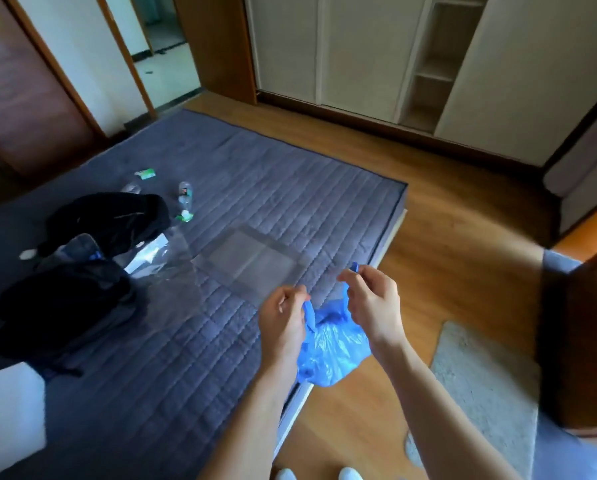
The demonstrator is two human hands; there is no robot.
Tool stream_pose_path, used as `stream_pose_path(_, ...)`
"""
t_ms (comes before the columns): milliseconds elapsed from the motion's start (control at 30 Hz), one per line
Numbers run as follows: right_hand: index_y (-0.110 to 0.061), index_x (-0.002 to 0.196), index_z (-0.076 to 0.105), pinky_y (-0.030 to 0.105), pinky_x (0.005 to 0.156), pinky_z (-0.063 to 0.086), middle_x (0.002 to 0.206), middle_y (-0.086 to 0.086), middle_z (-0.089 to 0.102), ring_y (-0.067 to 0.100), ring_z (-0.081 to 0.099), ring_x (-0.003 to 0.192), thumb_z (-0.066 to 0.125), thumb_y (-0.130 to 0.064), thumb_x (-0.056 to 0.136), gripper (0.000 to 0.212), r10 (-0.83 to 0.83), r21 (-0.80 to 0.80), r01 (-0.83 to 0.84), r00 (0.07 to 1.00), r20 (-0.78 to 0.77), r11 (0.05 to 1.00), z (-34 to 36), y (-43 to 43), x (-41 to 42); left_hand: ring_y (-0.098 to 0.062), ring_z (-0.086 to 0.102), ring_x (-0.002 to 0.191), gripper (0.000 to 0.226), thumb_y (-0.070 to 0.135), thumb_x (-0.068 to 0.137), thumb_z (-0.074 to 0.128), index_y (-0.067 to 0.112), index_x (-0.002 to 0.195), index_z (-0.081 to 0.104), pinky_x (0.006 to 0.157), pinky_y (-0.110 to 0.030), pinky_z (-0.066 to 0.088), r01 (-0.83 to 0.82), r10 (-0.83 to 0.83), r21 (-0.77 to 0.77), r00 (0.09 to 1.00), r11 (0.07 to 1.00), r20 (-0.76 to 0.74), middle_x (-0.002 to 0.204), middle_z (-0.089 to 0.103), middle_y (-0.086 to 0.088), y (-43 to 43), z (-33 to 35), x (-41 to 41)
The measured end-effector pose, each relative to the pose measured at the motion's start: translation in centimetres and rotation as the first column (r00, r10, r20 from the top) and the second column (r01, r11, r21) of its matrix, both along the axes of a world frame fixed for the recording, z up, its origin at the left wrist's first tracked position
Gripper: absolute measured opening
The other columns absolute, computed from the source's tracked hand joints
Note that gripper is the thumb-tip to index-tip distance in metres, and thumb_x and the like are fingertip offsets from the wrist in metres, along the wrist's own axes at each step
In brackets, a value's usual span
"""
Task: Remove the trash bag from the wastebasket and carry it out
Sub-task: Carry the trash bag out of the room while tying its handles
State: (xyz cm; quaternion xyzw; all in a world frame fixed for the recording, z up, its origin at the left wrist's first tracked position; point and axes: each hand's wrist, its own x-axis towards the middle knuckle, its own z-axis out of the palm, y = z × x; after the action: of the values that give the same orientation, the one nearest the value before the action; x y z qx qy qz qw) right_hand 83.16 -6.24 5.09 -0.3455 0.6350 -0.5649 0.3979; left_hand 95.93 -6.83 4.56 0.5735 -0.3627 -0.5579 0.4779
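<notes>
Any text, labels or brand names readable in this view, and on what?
No text is legible.
Bottle on the bed: green label, too blurred to read.
Green packet behind it: print too small to read.
Blue bag, held by the left hand and right hand: no print visible.

You hold a bright blue trash bag (330, 348). The mattress cover (255, 188) is grey-blue, quilted in stitched lines. Black clothing (106, 216) lies on it, beside a clear bottle (185, 199) with a green label. The floor (446, 237) is orange-brown wood; the rug (484, 386) is pale grey.
</notes>
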Motion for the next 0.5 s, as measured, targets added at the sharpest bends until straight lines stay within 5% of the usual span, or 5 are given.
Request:
stream_pose_path(200,0.006,0.070,0.035,0.027,0.046,0.021,0.059,0.008,0.031,0.018,0.024,0.051,0.061,-0.011,0.086,0.035,-0.182,0.001,0.182,0.982,0.040,0.983,-0.9,0.9,1.0,-0.010,0.038,0.046,0.035,0.015,0.089,0.061,0.021,0.055,0.054,0.048,-0.022,0.033,0.178,-0.178,-0.001,0.984,0.984,0.013,0.050,0.046,0.007,-1.5,-1.0,0.6)
stream_pose_path(500,0.003,0.067,0.034,0.036,0.051,0.019,0.057,0.007,0.030,0.019,0.023,0.056,0.063,-0.024,0.075,0.040,-0.353,0.008,0.353,0.935,0.033,0.936,-1.5,1.9,-0.8,-0.009,0.033,0.045,0.030,0.009,0.090,0.059,0.014,0.062,0.053,0.047,-0.025,0.029,0.336,-0.335,-0.044,0.942,0.941,0.028,0.047,0.039,0.009,-2.8,-1.0,-1.8)
